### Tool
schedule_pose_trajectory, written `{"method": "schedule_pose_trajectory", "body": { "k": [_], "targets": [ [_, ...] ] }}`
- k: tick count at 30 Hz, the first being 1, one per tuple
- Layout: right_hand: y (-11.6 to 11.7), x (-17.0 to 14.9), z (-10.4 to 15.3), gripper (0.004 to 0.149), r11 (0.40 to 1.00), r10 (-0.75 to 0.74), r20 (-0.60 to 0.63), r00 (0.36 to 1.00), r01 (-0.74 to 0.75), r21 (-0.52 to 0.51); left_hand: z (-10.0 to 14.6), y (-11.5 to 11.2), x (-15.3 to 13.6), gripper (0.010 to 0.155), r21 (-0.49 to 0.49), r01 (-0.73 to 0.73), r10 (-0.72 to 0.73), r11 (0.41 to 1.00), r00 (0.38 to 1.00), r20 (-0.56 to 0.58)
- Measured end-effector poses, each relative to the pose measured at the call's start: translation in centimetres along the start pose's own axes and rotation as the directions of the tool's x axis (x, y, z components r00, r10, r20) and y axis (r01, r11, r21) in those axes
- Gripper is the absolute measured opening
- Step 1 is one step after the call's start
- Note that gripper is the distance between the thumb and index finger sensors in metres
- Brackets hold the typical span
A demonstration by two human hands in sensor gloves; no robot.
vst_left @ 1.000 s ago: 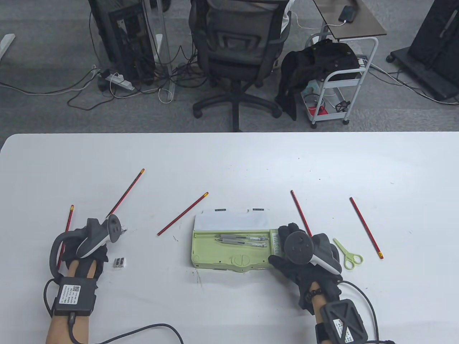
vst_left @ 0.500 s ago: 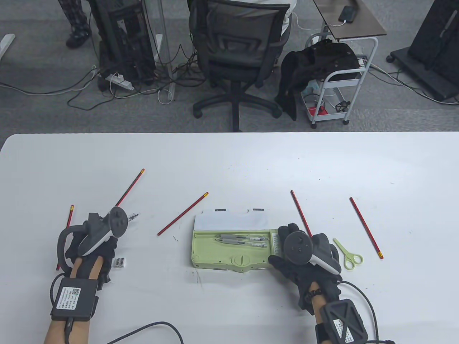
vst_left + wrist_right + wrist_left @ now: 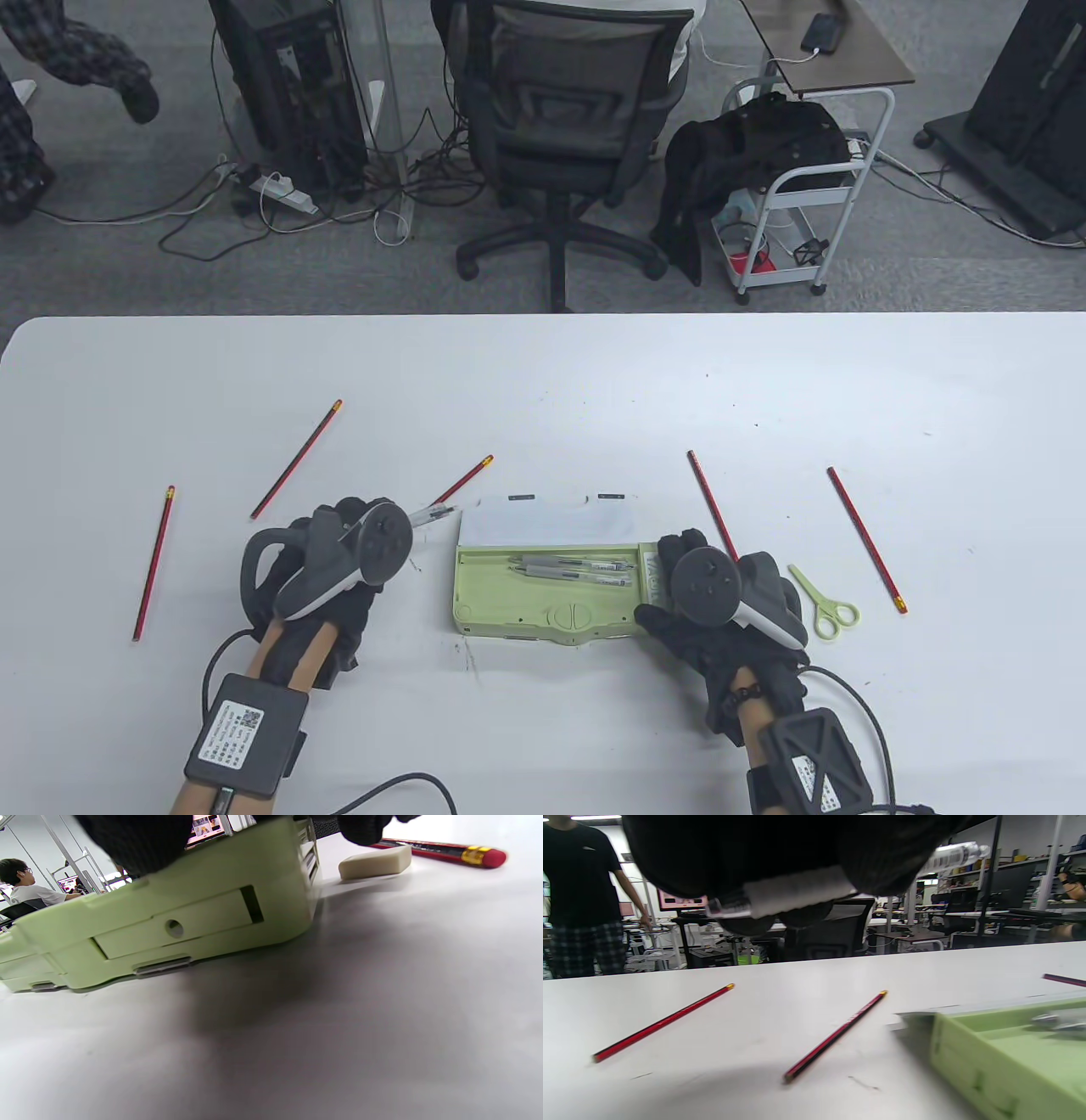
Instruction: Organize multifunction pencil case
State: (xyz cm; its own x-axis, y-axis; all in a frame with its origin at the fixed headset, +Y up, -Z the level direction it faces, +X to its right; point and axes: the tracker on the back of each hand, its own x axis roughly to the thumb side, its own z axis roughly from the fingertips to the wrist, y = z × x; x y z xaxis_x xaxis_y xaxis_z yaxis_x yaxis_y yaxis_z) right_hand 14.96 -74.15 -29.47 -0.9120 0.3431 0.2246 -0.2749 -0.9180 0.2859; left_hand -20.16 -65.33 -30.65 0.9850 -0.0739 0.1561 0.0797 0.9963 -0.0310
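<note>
- Five red pencils lie loose on the white counter (image 3: 543, 382), spread from left to right with bare surface between them.
- Leftmost pencil (image 3: 153, 563) runs nearly upright in the table view, well apart from the counter's left edge; the second pencil (image 3: 296, 458) slants up to the right, beyond the left hand.
- Left hand (image 3: 339, 569), gloved, grips a clear pen (image 3: 433, 513) above the counter; the pen's tip points right toward the pencil case, just short of its left end.
- Third pencil (image 3: 462, 481) slants beneath that pen; its lower part is hidden by the hand.
- One pencil case (image 3: 543, 586), pale green with a white-lined lid lying open toward the far side, sits at the counter's middle, near the front edge. Its tray holds grey-and-clear pens (image 3: 573, 569); their number I cannot tell for sure.
- Right wrist view shows the case's side wall with a recessed panel, a small round hole and metal clips at its base.
- Right hand (image 3: 721, 607) grips the right end of the case, fingers curled over its rim.
- One white eraser (image 3: 375, 862) lies just beside that end.
- Fourth pencil (image 3: 711, 503) runs up-left from behind the right hand.
- One pair of pale green scissors (image 3: 825, 601) lies right of the hand.
- Fifth pencil (image 3: 865, 539) lies further right, with wide bare counter beyond it.
</note>
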Motion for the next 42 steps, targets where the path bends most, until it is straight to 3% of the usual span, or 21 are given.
{"method": "schedule_pose_trajectory", "body": {
  "k": [9,18,31,42],
  "targets": [
    [0.0,-0.2,0.0,0.088,1.000,-0.028,0.006,1.000,0.028,-0.003,-0.6,-0.7,7.2,0.046,-0.029,0.008,-0.003,1.000,0.988,0.157],
    [0.0,-0.3,0.1,0.088,0.999,-0.050,0.007,0.999,0.050,-0.007,-1.3,-3.0,11.9,0.044,-0.069,0.021,-0.003,0.997,0.967,0.255],
    [-0.1,-0.4,0.0,0.088,0.998,-0.055,0.006,0.998,0.055,-0.007,-2.3,-4.0,14.8,0.042,-0.058,0.031,-0.013,0.998,0.959,0.284],
    [-0.1,-0.3,0.0,0.088,0.999,-0.050,0.005,0.999,0.050,-0.004,-2.1,-3.1,14.7,0.042,-0.039,-0.017,0.027,0.999,0.961,0.275]
  ]
}}
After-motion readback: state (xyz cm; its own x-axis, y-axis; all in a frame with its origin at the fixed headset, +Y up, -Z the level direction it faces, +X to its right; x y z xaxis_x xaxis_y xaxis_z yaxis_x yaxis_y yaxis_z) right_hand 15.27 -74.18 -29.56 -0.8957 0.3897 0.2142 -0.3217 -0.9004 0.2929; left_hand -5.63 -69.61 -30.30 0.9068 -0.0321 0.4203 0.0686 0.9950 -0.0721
